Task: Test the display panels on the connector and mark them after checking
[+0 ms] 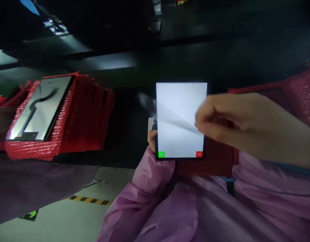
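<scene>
A lit display panel point(180, 101) shows a white picture with a green box at its lower left corner and a red box at its lower right. My left hand point(152, 139) grips its lower left edge, mostly hidden behind it, beside a small white label or board point(150, 129). Over the panel's right side is my right hand point(235, 122), its fingers pinched on a thin, pale, see-through strip point(178, 122). That strip slants across the screen to beyond its left edge and is smeared by motion. Under the panel and right hand lies a red sheet or bag point(216, 158).
On the left, a stack of red bubble bags point(84, 117) bears a silvery display panel point(47, 104) with a dark flex cable. Another person's sleeve point(41, 188) and blurred hand point(2, 122) are beside it. More red bubble wrap point(306, 94) lies right. The dark bench point(124, 144) ends above the floor.
</scene>
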The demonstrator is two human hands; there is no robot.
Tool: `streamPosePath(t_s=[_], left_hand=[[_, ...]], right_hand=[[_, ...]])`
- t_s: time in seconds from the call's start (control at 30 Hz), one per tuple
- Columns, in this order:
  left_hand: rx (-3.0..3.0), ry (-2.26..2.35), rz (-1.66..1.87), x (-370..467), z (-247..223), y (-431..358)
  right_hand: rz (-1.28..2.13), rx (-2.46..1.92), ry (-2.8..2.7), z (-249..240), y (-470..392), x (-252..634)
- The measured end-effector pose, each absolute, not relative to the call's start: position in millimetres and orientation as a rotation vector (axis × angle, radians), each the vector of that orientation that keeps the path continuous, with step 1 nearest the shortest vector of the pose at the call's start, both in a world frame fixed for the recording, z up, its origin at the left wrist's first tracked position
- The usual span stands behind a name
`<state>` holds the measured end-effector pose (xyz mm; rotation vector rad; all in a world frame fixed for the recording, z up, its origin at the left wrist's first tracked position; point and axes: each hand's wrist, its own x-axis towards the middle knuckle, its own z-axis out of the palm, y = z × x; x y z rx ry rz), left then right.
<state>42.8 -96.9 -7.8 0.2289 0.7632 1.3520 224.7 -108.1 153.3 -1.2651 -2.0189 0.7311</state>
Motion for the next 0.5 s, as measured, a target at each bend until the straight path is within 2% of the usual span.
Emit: streamPosePath(t_s=[0.2, 0.37, 0.5], left_hand=[[0.302, 0.719, 1.283, 48, -1, -95], [0.309, 0.669, 1.244, 52, 4, -98], [0.332, 0.696, 1.259, 53, -1, -100]], right_hand=[[1.106, -1.217, -1.711, 142, -66, 207], [1.516, -0.916, -1.309, 129, -60, 202], [1.593, -0.751, -1.104, 119, -55, 199]])
